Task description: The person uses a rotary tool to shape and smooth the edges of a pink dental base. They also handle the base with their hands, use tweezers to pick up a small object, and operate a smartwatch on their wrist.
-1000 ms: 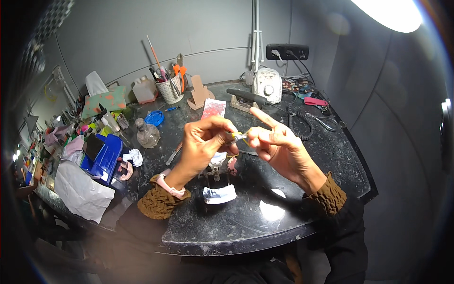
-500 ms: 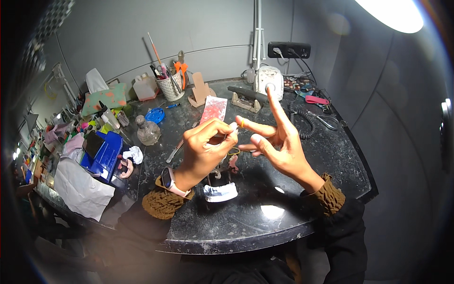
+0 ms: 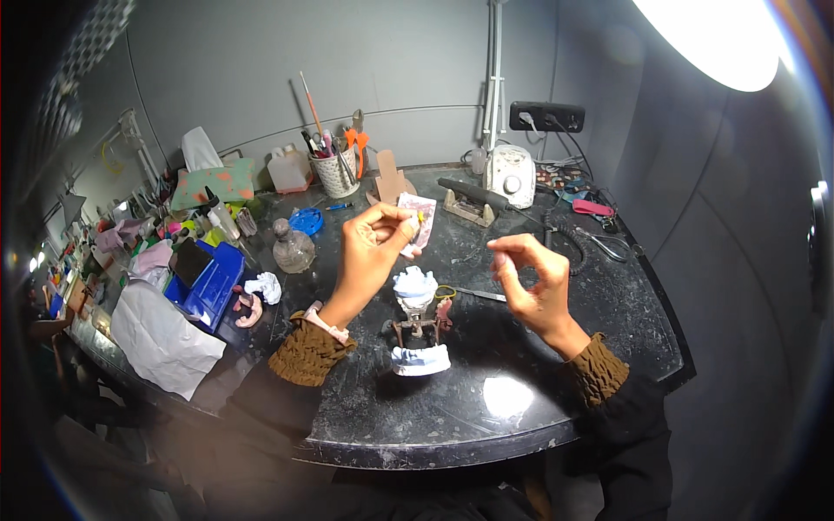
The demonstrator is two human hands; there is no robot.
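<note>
Left hand [image 3: 373,246] left of articulator [image 3: 417,328], fingertips pinching yellow piece [image 3: 420,216], right hand [image 3: 540,282] at articulator's right, fingers half-curled, hold indeterminable.

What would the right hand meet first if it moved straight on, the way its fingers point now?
Most likely the left hand: the right hand points across toward it, though their difference in depth is unclear.

The left hand [image 3: 372,247] pinches a yellow piece [image 3: 420,216]. The right hand [image 3: 540,288] (fingers bent) is above the table [image 3: 373,418].
</note>
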